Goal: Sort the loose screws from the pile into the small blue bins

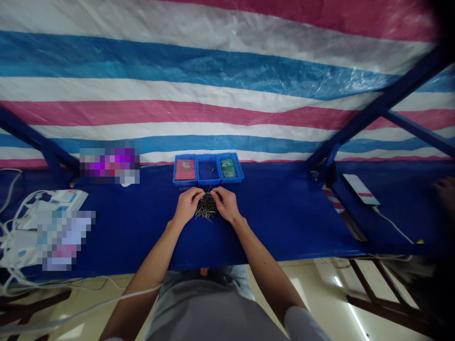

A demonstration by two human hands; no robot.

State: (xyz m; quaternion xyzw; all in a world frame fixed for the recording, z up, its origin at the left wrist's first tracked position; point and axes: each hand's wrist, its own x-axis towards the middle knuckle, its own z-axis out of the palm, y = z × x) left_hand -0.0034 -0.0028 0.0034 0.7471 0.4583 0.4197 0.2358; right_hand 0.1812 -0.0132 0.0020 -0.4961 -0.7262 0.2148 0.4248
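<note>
My left hand [187,205] and my right hand [226,203] rest close together on the blue table [284,218], on either side of a small pile of thin dark and brass pins [205,207]. Both hands have their fingers curled and pinched together over the top of the pile. What the fingertips hold is too small to make out. Just behind the hands stand three small blue bins [208,168] in a row: the left one holds something red, the middle one a few pins, the right one green parts.
A striped pink, white and blue tarp hangs behind the table. A white power strip with cables [53,201] lies at the left. A phone on a cable [360,189] lies on the neighbouring table at the right, past blue frame struts [355,125]. Another person's hand [444,189] shows at the far right.
</note>
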